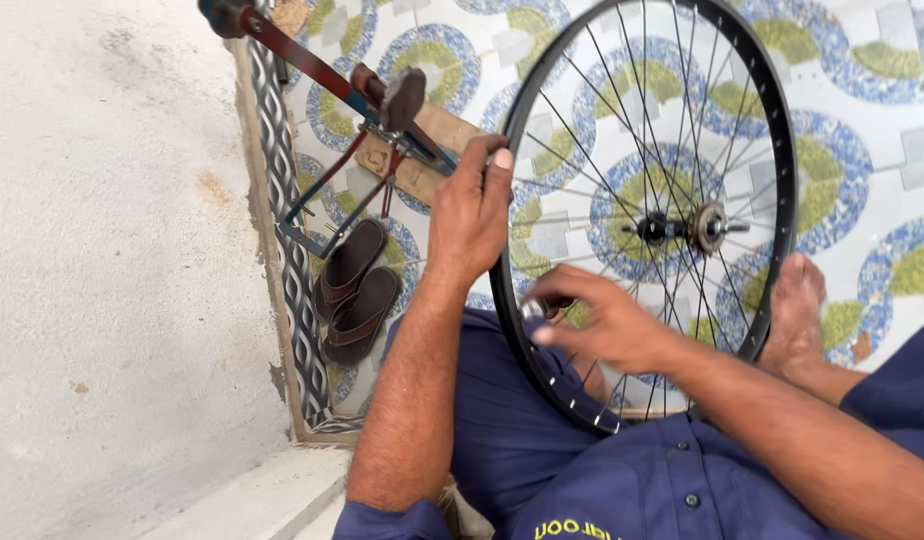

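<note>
a black bicycle wheel (650,215) is being held upright over the patterned tiled floor (862,120), its lower rim resting against the blue-clad lap. the left hand (469,213) is being closed around the rim's left side. the right hand (594,322) is being pinched on a small metal tool (534,308) among the lower spokes. brown sandals (355,290) are lying by the floor's left edge, beside a red-and-blue frame (357,110).

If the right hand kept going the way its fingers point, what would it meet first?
Probably the black wheel rim: the right hand reaches left through the spokes, fingers almost at it. Depth is unclear.
</note>
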